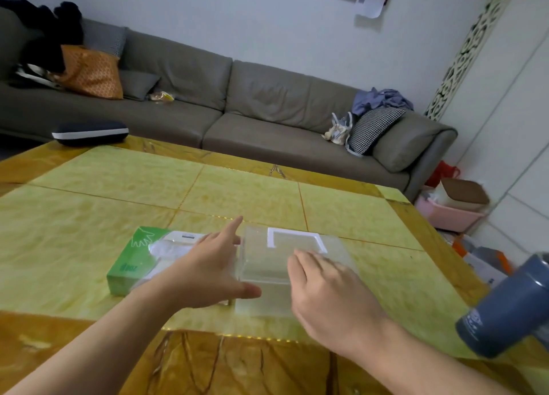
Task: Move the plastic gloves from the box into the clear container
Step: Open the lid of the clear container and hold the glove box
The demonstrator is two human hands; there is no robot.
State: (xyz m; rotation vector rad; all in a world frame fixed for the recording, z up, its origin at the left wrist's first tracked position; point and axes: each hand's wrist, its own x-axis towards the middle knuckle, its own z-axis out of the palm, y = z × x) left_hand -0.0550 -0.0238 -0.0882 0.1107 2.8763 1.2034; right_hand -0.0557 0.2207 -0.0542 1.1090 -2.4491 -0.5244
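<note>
Plastic gloves point(166, 250) show as a crumpled, whitish, see-through wad poking out of the top opening of a green box point(130, 261) printed with a white hand outline. The box lies flat on the surface point(89, 204), its long axis running from the near left toward the far right, its far end pointing at the clear container point(267, 264) just beside it. That container is a see-through rectangular case with a white-framed opening in its top, its long axis running away from the person and slightly rightward.

The left hand point(205, 271) reaches over the near end of the box, fingers point(234, 225) straight and released, thumb stretched toward the container's near left corner; whether it touches is hard to tell. The right hand point(329, 293) rests on the container's near right side, fingers loosely bent over its top, grasping nothing plainly.

A blue-grey flask point(511, 305) stands at the right edge. Beyond the surface runs a grey sofa point(237, 103) with cushions and clothes.
</note>
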